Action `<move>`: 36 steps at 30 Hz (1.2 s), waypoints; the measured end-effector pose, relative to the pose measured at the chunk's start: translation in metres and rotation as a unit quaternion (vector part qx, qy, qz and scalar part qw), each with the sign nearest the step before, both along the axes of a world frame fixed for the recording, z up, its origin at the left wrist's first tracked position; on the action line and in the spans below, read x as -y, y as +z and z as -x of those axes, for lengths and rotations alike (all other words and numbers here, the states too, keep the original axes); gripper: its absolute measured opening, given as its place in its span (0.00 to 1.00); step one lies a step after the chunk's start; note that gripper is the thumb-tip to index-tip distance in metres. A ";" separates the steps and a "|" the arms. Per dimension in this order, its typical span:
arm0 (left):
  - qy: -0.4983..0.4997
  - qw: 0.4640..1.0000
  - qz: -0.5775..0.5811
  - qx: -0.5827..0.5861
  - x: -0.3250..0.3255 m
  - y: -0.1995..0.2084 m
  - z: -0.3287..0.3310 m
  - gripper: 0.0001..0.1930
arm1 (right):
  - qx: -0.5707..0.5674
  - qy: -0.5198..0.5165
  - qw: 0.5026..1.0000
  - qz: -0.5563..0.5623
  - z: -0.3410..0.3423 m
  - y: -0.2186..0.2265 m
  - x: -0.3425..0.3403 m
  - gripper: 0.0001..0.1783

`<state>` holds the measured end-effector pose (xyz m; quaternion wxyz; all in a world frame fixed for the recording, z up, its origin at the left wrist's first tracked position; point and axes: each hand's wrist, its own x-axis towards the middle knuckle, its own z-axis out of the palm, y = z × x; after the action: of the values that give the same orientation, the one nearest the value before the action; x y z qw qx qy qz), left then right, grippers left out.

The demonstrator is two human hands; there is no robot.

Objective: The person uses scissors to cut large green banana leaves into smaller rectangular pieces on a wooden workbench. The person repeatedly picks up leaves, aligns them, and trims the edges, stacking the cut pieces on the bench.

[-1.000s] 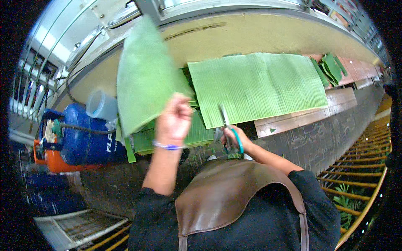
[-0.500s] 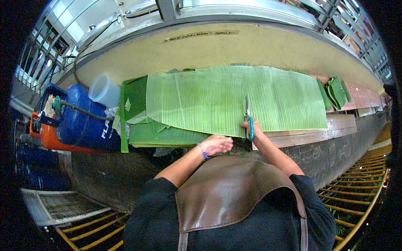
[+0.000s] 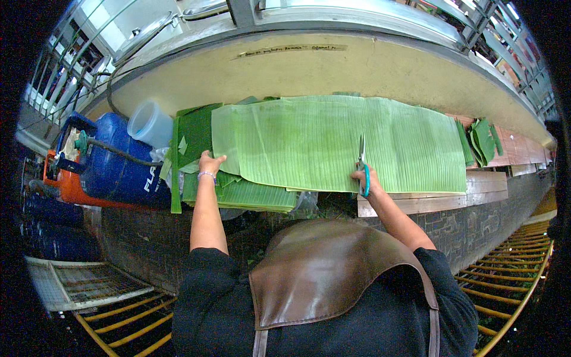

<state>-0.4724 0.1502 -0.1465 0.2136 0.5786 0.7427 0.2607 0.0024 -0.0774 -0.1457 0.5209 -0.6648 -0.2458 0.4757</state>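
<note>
A long pale green banana leaf (image 3: 315,143) lies spread across the work surface in front of me. At its left end my left hand (image 3: 211,163) rests with thumb and fingers apart, touching the leaf pieces there. My right hand (image 3: 361,177) holds scissors (image 3: 366,181) with teal handles over the near edge of the leaf. Their blades point away from me and look nearly closed. Beneath and left of the long leaf sits a stack of cut banana leaves (image 3: 262,198), with a darker green leaf (image 3: 196,128) behind my left hand.
Left of the leaves stand a blue drum (image 3: 116,157) and a translucent bucket (image 3: 151,124). Folded leaf pieces (image 3: 482,141) lie at the right on wooden boards (image 3: 437,198). A cream wall (image 3: 285,71) runs behind; yellow railings (image 3: 505,279) curve at the lower right.
My left hand has moved from near my apron out to the leaf's left end. The scissors have shifted slightly right in my right hand. The long leaf's near edge sits a little differently.
</note>
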 end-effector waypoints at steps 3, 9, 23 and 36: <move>-0.118 0.971 0.019 0.207 -0.002 -0.001 0.012 0.23 | -0.013 -0.006 1.000 0.000 -0.005 0.002 0.001 0.24; -0.131 0.973 -0.141 -0.130 -0.016 0.057 0.052 0.18 | 0.022 -0.008 0.999 -0.026 -0.023 0.012 0.000 0.24; -0.002 0.883 -0.286 -0.371 -0.030 0.142 0.106 0.31 | 0.051 -0.039 0.997 -0.042 -0.053 0.005 0.013 0.24; -0.067 0.911 0.095 0.395 0.113 0.030 -0.108 0.16 | 0.363 0.077 0.927 -0.064 -0.004 0.066 0.009 0.30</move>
<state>-0.3645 0.0370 -0.1164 0.5607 0.4533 0.5785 0.3814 0.0064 -0.0863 -0.0798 0.3993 -0.7366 -0.4979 0.2239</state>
